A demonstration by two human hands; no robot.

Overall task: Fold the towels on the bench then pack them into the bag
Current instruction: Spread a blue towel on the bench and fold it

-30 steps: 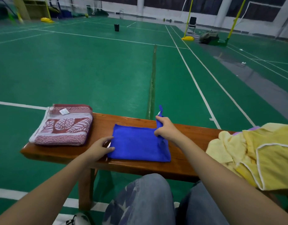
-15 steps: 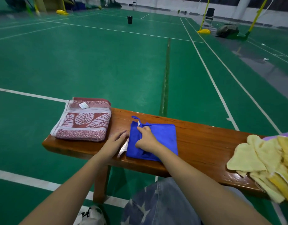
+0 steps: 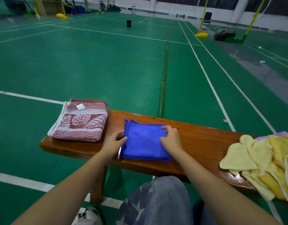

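- Folded blue towel [image 3: 145, 142] lying flat as a rough square on the wooden worktop [image 3: 205, 140], towards its near edge and about midway between the other cloths.
- Left hand [image 3: 115, 140] palm down just beside the towel, fingers relaxed, tips touching its left edge.
- Right hand [image 3: 170, 138] resting on the towel's right side, fingers bent over the far right corner; pinching or only pressing, cannot tell.
- Folded red-and-white leaf-patterned towel [image 3: 80, 122] at the worktop's left end, white label on top, apart from the blue one.
- Loose heap of yellow towels [image 3: 260, 161] at the right end, hanging over the near edge, a strip of purple cloth [image 3: 266, 134] showing behind it.
- Knees in jeans [image 3: 156, 200] below the worktop, with a white shoe [image 3: 88, 216] on the green court floor [image 3: 107, 65].
- Far off on the court, a black cylinder [image 3: 129, 23] standing upright.
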